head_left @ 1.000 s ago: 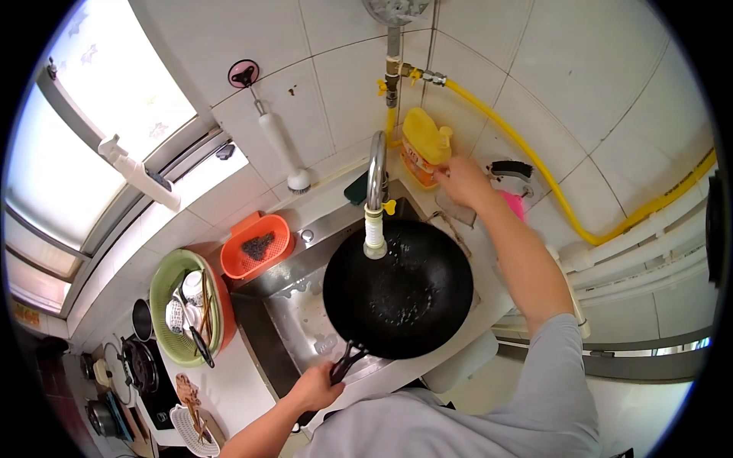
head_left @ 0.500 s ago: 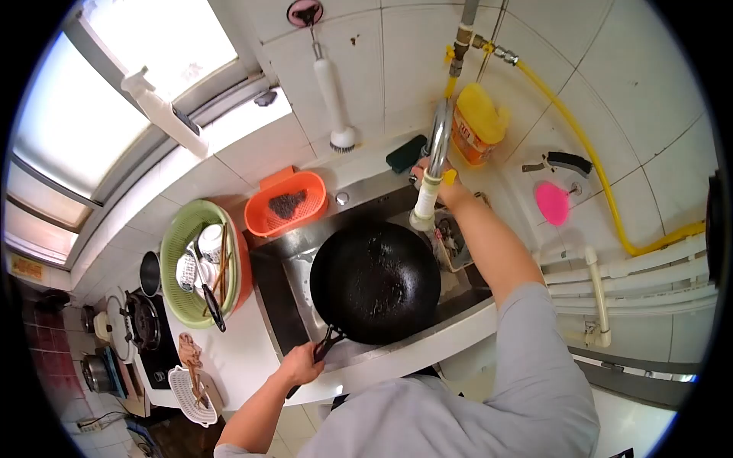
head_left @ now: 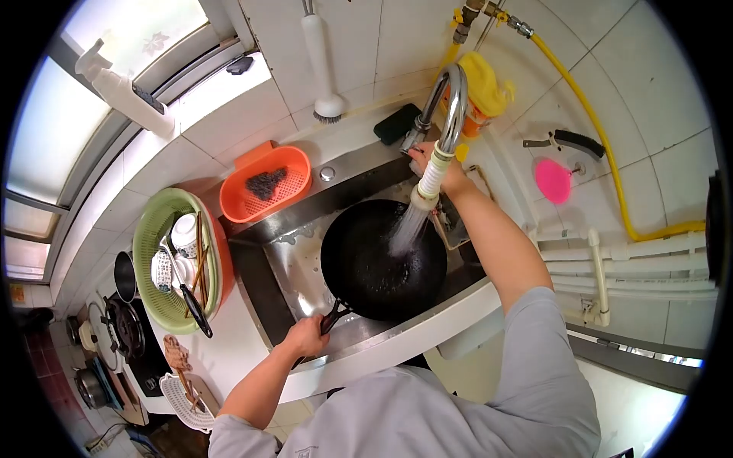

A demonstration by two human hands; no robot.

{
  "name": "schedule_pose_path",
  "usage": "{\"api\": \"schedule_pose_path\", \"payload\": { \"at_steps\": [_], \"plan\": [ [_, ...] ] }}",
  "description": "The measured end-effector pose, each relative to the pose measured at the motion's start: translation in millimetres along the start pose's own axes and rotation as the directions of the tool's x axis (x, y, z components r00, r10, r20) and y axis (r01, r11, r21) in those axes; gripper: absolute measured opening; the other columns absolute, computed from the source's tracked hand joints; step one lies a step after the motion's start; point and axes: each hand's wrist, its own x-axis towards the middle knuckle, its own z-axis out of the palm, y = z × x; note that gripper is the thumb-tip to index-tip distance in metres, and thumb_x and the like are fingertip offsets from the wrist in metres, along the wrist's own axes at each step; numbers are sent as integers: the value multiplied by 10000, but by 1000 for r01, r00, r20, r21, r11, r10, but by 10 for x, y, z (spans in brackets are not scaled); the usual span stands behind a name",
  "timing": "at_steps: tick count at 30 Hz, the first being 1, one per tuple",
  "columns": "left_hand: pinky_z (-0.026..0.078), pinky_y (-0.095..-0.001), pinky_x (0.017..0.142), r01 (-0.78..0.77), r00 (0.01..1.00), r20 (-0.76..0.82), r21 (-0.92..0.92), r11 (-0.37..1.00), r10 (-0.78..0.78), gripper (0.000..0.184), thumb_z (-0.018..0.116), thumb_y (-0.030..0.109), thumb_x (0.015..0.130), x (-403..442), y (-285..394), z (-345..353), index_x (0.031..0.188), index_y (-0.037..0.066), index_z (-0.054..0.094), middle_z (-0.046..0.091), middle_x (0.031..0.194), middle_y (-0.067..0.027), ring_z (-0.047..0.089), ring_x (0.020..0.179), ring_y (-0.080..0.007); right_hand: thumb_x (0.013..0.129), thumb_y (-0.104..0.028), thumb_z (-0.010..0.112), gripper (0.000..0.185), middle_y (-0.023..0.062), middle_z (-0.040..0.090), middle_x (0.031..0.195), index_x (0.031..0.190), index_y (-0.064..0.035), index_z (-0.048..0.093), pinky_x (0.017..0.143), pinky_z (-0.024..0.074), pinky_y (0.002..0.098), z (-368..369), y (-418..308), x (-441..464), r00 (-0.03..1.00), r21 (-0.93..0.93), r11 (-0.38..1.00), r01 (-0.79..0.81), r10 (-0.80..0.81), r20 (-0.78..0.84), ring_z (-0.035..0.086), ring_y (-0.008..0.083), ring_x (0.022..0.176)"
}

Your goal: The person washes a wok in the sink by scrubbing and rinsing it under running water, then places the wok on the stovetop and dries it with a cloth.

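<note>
My left hand (head_left: 307,337) is closed round the handle of a black wok (head_left: 359,256), which sits in the steel sink (head_left: 254,286). Water (head_left: 408,230) sprays from the white nozzle of the faucet (head_left: 457,103) into the right part of the wok. At the faucet's base, behind the spout, my right hand (head_left: 432,162) has its fingers on the faucet lever (head_left: 414,142); the spout partly hides them. The wok's inside looks wet.
An orange strainer (head_left: 293,185) holding a dark scouring pad (head_left: 266,184) stands behind the sink. To the left is a green basin (head_left: 150,284) of dishes and chopsticks. A green sponge (head_left: 397,124) and a yellow-capped container (head_left: 481,84) stand near the faucet.
Water now runs from the nozzle; none ran before. The wok sits slightly farther right in the sink, with my left hand still on its handle. The view has shifted a little.
</note>
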Motion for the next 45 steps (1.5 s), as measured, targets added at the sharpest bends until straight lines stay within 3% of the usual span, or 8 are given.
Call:
{"api": "schedule_pose_path", "payload": {
  "at_steps": [6,10,15,22,23,27,31,45],
  "plan": [
    [505,-471,821,-5,1000,5,27,1000,5,343,636,243,762,154,-103,50,1019,22,586,658,954,-232,632,936,-395,875,-304,659,331,174,691,921,1056,-28,681,811,483,369,-256,-167,-461,1000,-59,998,-17,17,0,651,288,893],
    [503,-478,828,-11,1000,-17,18,1000,12,341,637,244,764,260,-233,160,1029,36,584,658,953,-229,631,939,-396,856,-214,681,295,94,679,872,1049,9,667,745,501,311,-310,-49,-1246,832,45,859,-510,479,279,631,170,776],
    [504,-484,815,-21,999,-44,34,999,22,316,641,251,774,369,-343,218,1016,55,582,661,951,-214,632,935,-392,775,-101,718,242,93,682,898,994,-3,696,715,527,301,215,151,-1992,623,253,606,-754,538,568,643,161,780],
    [498,-478,806,34,999,-29,63,997,-32,345,651,273,781,487,-386,301,1030,50,563,661,949,-211,629,934,-393,805,-99,686,320,145,690,970,1101,20,657,785,521,341,1152,541,-1911,692,429,549,-717,491,529,658,219,878],
    [498,-476,810,47,999,-21,66,997,-46,347,654,271,779,480,-361,286,1032,51,564,661,955,-211,628,939,-393,825,-102,650,393,190,646,1095,1200,-1,594,857,506,399,1159,704,-1878,760,107,804,-584,497,418,639,307,988],
    [500,-468,825,98,995,-7,30,995,-98,345,665,258,769,499,-340,363,1033,54,575,660,972,-213,625,964,-389,819,-37,526,440,208,442,1357,1259,-44,517,1018,405,474,1005,336,-2135,850,-529,803,-274,460,258,456,402,1220],
    [505,-459,831,128,991,26,-2,992,-128,330,667,240,765,494,-293,352,1030,58,593,662,990,-210,627,978,-380,850,-113,571,488,187,446,1346,1320,-59,452,1041,386,510,1177,286,-2209,633,-509,851,-132,468,617,388,415,1288],
    [512,-446,853,190,971,143,12,982,-190,294,638,202,766,503,-219,189,1025,63,629,672,1024,-200,641,991,-364,926,-483,497,853,269,48,1557,1528,-83,45,1164,95,527,1791,435,-2061,475,-634,708,-310,693,542,19,452,1439]
  ]
}}
